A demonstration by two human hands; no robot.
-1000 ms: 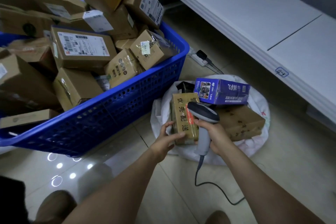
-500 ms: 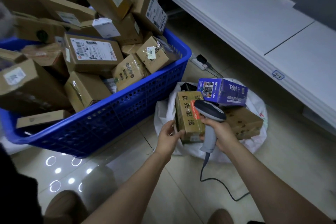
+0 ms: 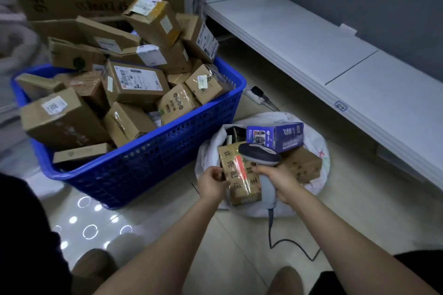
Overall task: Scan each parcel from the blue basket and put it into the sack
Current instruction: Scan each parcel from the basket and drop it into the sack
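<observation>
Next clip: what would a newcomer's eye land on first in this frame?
The blue basket on the left stands out most, heaped above its rim with cardboard parcels. To its right on the floor sits a white sack with a purple box on top. Over the sack, the left hand holds a brown parcel while the right hand grips a grey scanner.

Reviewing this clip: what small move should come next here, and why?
Probably let the left hand release the brown parcel: it already lies in the mouth of the white sack, under the scanner held by the right hand. A red streak on it suggests scanning, though I cannot confirm.
</observation>
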